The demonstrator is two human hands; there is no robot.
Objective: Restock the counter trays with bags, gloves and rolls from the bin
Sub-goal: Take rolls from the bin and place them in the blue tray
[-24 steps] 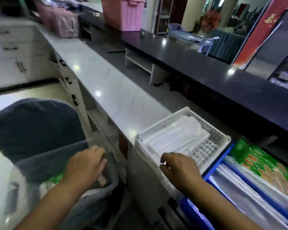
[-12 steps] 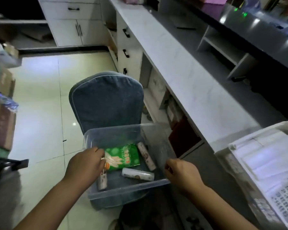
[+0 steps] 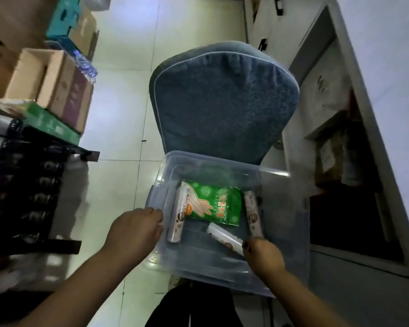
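On the seat of a blue padded chair (image 3: 222, 102) stands the clear plastic bin (image 3: 222, 161), w/ its far wall close to the chair back. Four items lie on the bin's floor. The green glove pack (image 3: 213, 204) lies flat approx. in the centre and shows a print of orange gloves. The left roll (image 3: 178, 213) lies along the bin's left wall, and its far end overlaps the left edge of the glove pack. The right roll (image 3: 253, 215) lies along the right wall, just beside the pack's right edge. The near roll (image 3: 224, 238) lies diagonal between the pack and the bin's near wall.

The left hand (image 3: 135, 232) is at the outside of the bin's left rim w/ bent fingers; if they really hold the rim, one cannot tell. The right hand (image 3: 265, 258) is inside the bin at the near right corner. Its thumb tip touches the near end of the near roll; the other fingers are hidden under the hand, so a grip cannot be told.

Cardboard boxes (image 3: 57, 86) are stacked at the left on the pale tiled floor (image 3: 121, 114), and a white counter (image 3: 387, 55) runs along the right.
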